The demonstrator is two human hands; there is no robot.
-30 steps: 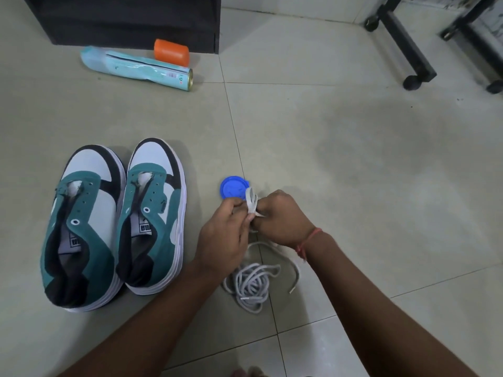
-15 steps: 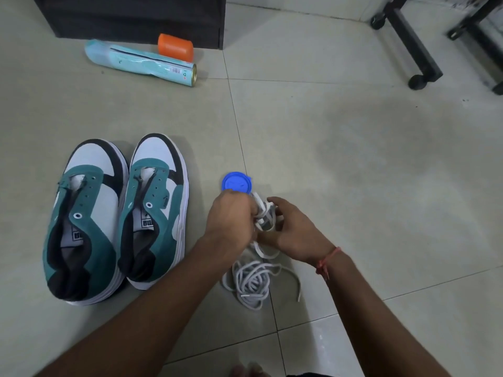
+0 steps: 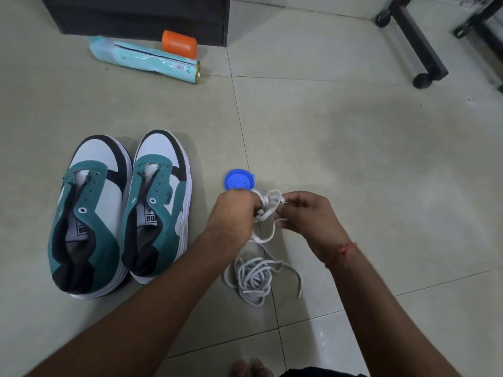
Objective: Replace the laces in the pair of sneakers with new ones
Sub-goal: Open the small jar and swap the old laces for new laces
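Your right hand (image 3: pixel 304 213) has swung back round to pinch the white lace (image 3: pixel 268 206) your left hand (image 3: pixel 234 210) grips, above the loose lace pile (image 3: pixel 255 276) on the floor. You're untangling; next, free one end for the bare-eyeleted sneakers (image 3: pixel 122 213).

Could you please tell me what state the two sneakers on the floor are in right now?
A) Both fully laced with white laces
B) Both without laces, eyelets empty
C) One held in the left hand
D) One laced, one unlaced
B: both sneakers stand side by side on the floor with bare eyelets, while the left hand and right hand hold a white lace above a loose coil beside them.
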